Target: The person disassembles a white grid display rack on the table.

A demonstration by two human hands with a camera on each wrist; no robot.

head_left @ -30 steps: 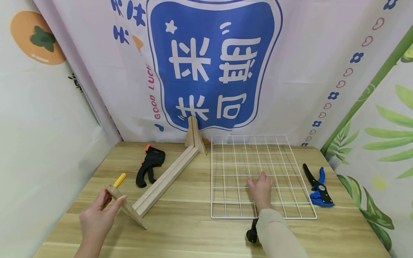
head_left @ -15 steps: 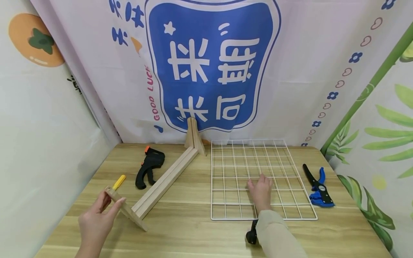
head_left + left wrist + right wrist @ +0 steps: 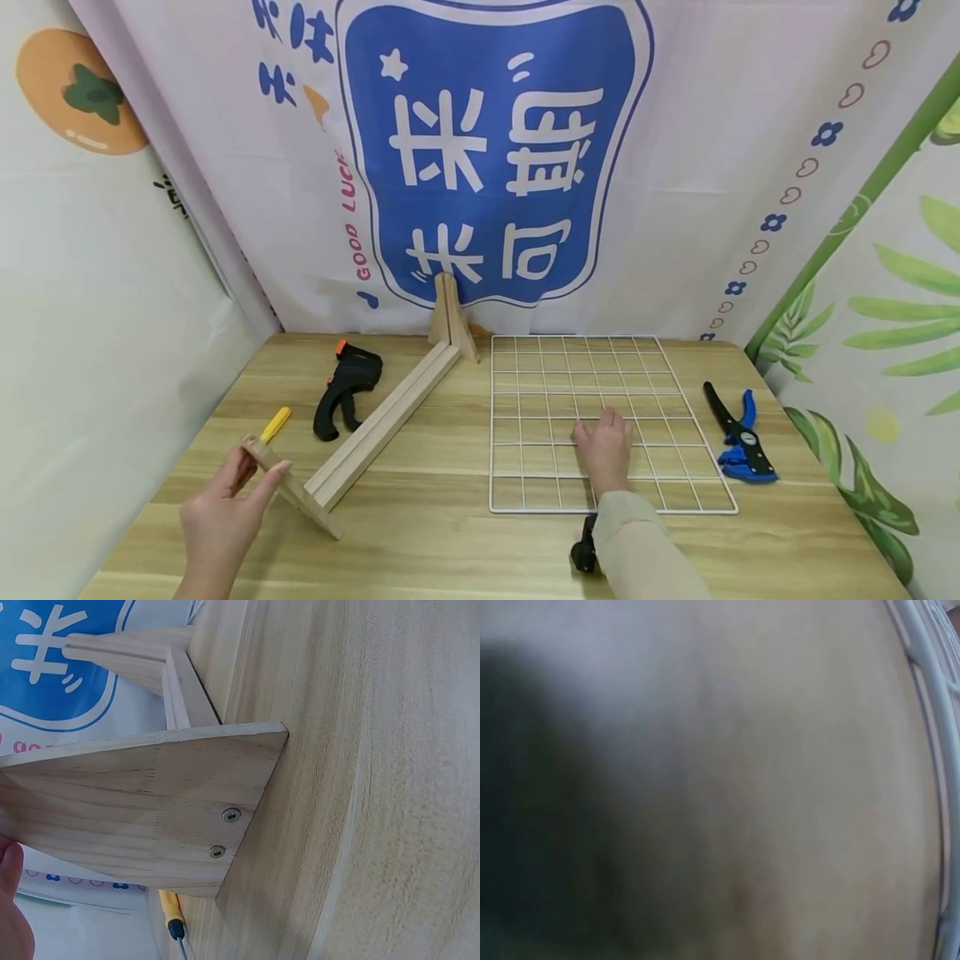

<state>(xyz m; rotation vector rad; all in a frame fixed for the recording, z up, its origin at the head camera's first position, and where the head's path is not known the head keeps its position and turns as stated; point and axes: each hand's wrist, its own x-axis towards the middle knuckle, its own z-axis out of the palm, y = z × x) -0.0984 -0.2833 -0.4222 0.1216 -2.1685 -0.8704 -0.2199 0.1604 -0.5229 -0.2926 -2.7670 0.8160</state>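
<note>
Near the left front, my left hand (image 3: 223, 518) pinches the upper end of a tapered wooden end panel (image 3: 311, 504), which stands tilted. Two bolt heads show on its outer face in the left wrist view. A long wooden bar (image 3: 386, 423) joins it to a second wooden end piece (image 3: 452, 321) by the back wall. To the right lies a white wire grid panel (image 3: 522, 460), flat on the table. My right hand (image 3: 606, 454) grips wires near its middle, fingers bent down over them; the fingertips are partly hidden. The right wrist view is mostly blurred, with the grid's rim at its edge.
A black clamp with orange ends (image 3: 347, 390) lies left of the bar. A yellow-handled screwdriver (image 3: 276, 423) sits behind the end panel. Blue and black pliers (image 3: 745, 446) lie right of the grid. Printed cloth walls (image 3: 667, 233) border the table (image 3: 442, 550).
The grid's far edge has come down onto the table, with my right hand on it nearly in place. My left hand still holds the end panel and has hardly moved.
</note>
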